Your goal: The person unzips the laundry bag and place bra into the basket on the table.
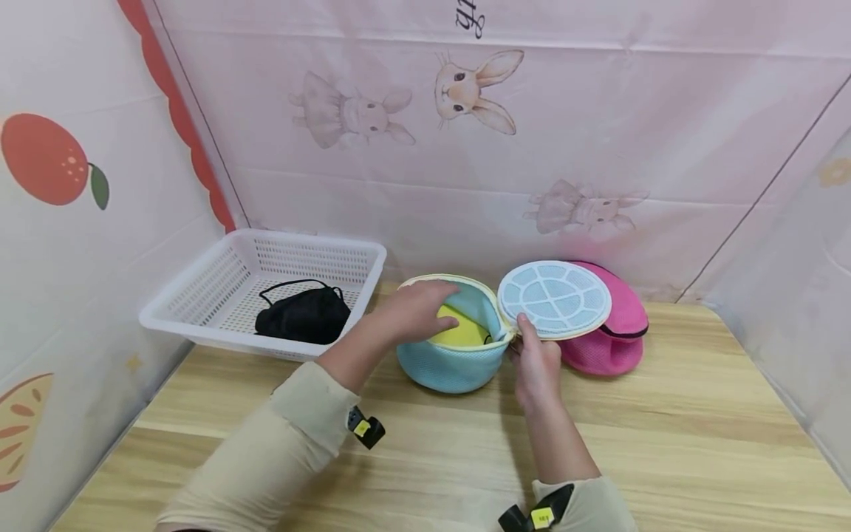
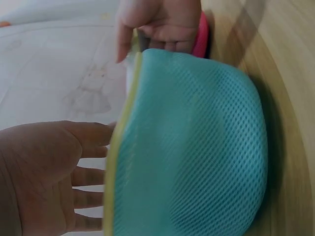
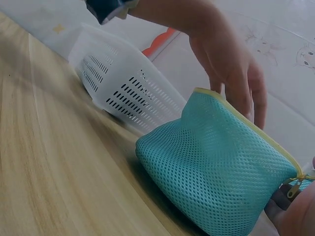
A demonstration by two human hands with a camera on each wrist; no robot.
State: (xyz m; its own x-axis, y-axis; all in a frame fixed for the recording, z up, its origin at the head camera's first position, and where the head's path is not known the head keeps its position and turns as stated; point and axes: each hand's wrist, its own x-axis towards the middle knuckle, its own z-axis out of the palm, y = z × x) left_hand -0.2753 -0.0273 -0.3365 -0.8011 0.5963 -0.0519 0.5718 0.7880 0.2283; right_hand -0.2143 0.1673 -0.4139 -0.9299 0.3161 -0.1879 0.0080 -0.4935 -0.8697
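Mesh bag [image 1: 452, 373], light blue, stands at the centre of the frame on the wooden tabletop [image 1: 698, 421], its yellow-edged rim [image 2: 111, 169] facing up and a yellow item [image 1: 459, 336] showing inside. Your left hand [image 1: 415, 307] reaches over that rim from the left; its grip is released, fingers extended past the edge, and you cannot tell whether their tips touch the yellow item. Your right hand [image 1: 537, 366] grasps the lid [image 1: 555, 299] at its near edge, just right of centre, thumb on top. The lid is folded out to the right, and a zipper pull [image 3: 294, 189] hangs at the right side of the right wrist view. Behind the lid, the pink bag [image 1: 608, 356] is partly hidden.

At the left middle of the frame sits the white basket [image 1: 226, 341], its right wall near the mesh bag but apart from it, with a black drawstring pouch [image 1: 302, 316] inside. The printed backdrop [image 1: 452, 192] rises just behind. Toward you, wood runs from the mesh bag's base to the bottom of the frame between your sleeves [image 1: 259, 458]; rightward it continues past the pink bag to the slanting right edge.
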